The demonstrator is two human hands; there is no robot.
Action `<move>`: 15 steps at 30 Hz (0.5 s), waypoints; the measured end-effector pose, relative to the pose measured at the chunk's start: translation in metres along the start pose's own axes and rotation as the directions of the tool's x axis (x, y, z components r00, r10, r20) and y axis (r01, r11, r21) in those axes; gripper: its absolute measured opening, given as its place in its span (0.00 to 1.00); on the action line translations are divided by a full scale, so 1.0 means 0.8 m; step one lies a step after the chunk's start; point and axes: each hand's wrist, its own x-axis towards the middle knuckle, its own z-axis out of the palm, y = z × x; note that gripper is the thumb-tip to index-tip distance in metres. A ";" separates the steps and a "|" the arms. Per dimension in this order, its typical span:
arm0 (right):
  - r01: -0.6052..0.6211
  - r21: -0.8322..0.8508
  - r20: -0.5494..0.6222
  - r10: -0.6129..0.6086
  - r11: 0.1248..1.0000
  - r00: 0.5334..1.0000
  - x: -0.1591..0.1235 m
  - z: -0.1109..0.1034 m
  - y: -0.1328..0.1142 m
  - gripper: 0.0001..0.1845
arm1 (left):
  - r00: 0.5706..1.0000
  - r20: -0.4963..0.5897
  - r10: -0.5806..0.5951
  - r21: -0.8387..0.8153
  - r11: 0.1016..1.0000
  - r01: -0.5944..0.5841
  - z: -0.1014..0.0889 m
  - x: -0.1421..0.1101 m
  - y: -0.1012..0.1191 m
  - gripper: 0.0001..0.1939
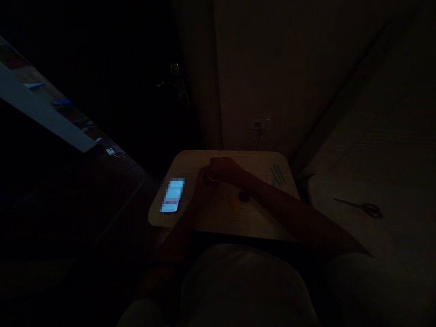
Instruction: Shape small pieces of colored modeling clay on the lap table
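Observation:
In dim light, my two hands are together over the far middle of a small wooden table (218, 222). My left hand (202, 185) is curled around the side of a small round thing with a pale curved rim (211, 180); its kind is too dark to tell. My right hand (225, 168) is closed at the top of that thing, and whatever its fingers pinch is hidden. Nearer to me on the tabletop lie an orange piece (235, 203) and a dark purple piece (244, 196), below my right forearm.
A lit phone (172, 195) lies at the table's left side. Several thin bluish sticks (277, 175) lie at its right. Scissors (366, 209) rest on a pale surface further right. A wall socket (260, 123) with a plugged cord is behind the table; a door handle (175, 84) is at the left.

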 end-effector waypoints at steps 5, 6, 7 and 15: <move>0.057 -0.038 -0.054 -0.059 0.998 0.997 0.000 -0.003 0.009 0.13 | 1.000 -0.001 -0.010 -0.018 1.000 0.010 0.004 -0.001 0.000 0.26; 0.036 -0.012 -0.102 -0.037 0.999 0.994 -0.001 -0.008 0.015 0.12 | 1.000 -0.006 -0.005 -0.024 1.000 0.005 0.004 0.000 -0.001 0.27; 0.017 0.027 -0.145 -0.012 1.000 0.989 -0.002 -0.013 0.020 0.12 | 1.000 -0.015 -0.002 -0.031 1.000 0.002 0.004 0.002 -0.002 0.28; -0.073 0.187 -0.260 0.121 0.980 0.958 0.002 -0.013 0.041 0.10 | 0.994 -0.104 -0.043 -0.022 0.999 0.041 0.000 0.017 -0.007 0.28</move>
